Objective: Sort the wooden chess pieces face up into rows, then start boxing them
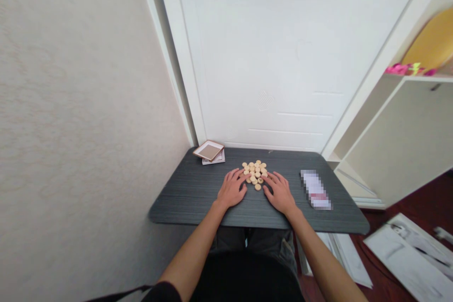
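A heap of several small round pale wooden discs (255, 171) lies on the dark grey table (187, 198), near its middle. My left hand (231, 188) rests flat on the table just left of the heap, fingers stretched out and touching the nearest discs. On the right side of the heap my right hand (279, 192) lies flat too, fingers spread, its fingertips at the pile's edge. One disc (258, 187) sits alone between the two hands. Neither hand holds anything.
A small flat square box with a brown lid (209, 151) sits at the table's back left corner. A blurred white packet (316, 189) lies at the right. A white door stands behind, a wall to the left, white shelves to the right, papers on the floor.
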A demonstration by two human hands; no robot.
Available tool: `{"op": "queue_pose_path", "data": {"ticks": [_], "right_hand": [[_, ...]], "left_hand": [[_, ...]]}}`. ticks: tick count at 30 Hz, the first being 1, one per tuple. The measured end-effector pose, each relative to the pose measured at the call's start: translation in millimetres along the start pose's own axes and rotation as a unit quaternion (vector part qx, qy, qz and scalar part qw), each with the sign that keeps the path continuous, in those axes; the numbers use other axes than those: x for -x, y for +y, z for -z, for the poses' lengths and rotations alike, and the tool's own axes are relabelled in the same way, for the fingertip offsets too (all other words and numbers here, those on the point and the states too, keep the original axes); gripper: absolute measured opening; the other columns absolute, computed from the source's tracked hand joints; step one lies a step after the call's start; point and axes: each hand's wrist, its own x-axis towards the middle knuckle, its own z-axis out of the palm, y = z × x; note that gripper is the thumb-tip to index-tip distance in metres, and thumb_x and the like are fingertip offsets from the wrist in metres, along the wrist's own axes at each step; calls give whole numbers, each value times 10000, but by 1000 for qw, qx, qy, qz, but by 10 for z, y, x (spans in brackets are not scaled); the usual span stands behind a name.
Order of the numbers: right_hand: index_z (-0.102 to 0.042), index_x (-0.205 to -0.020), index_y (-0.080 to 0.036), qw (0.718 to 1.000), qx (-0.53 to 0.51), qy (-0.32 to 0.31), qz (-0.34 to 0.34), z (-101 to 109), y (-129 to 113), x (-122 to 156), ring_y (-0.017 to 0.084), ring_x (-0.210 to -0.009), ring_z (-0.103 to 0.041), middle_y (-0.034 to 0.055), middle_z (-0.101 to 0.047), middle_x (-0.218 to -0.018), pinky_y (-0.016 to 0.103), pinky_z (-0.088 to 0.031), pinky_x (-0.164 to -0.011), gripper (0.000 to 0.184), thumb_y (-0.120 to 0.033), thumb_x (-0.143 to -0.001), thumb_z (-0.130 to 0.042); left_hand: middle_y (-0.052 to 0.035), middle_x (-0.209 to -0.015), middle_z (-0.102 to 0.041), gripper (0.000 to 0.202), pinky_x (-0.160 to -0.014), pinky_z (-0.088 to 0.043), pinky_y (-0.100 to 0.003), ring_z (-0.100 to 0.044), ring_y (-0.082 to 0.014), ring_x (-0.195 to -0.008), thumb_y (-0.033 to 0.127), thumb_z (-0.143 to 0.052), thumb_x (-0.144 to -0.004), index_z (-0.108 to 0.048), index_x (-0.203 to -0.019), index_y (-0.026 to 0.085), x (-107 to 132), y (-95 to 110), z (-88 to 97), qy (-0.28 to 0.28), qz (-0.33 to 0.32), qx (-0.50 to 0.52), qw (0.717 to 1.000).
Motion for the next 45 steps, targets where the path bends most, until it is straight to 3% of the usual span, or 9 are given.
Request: {"op": "queue_pose_path", "data": {"ticks": [17,30,38,45], "right_hand": [[-608,-1348,-338,1000,-14,18,12,-15,26,-6,309,-1351,-421,45,-578,-1408,514,-372,-1088,400,-328,-954,-541],[-730,-1154,-292,997,-35,55,31,3,12,127,286,-1252,-499,85,-651,-1224,476,-404,-1058,270,-261,-944,-563],[-719,-1159,-271,996,-46,71,29,23,-15,119,282,-1232,-514,88,-647,-1230,475,-415,-1051,281,-227,-924,-571],[-703,-1207,-290,994,-70,30,82,152,-133,99,267,-1271,-498,63,-645,-1288,478,-391,-1090,302,-251,-950,-549]], "left_hand": [[-39,-1446,-529,472,-1191,-321,-486,-391,-263,-1391,219,-557,-895,-574,-1359,304,-1,-3,-19,9,3,4,1000],[-52,-1456,-511,435,-1185,-332,-497,-394,-266,-1388,239,-571,-910,-578,-1342,293,-3,16,6,26,-3,10,1000],[-47,-1421,-547,361,-1163,-360,-484,-426,-252,-1355,313,-534,-976,-596,-1331,295,-8,132,44,40,-47,10,998],[-25,-1426,-552,307,-1169,-339,-504,-422,-254,-1352,300,-543,-977,-658,-1259,323,-41,170,9,28,-40,8,999]]}}
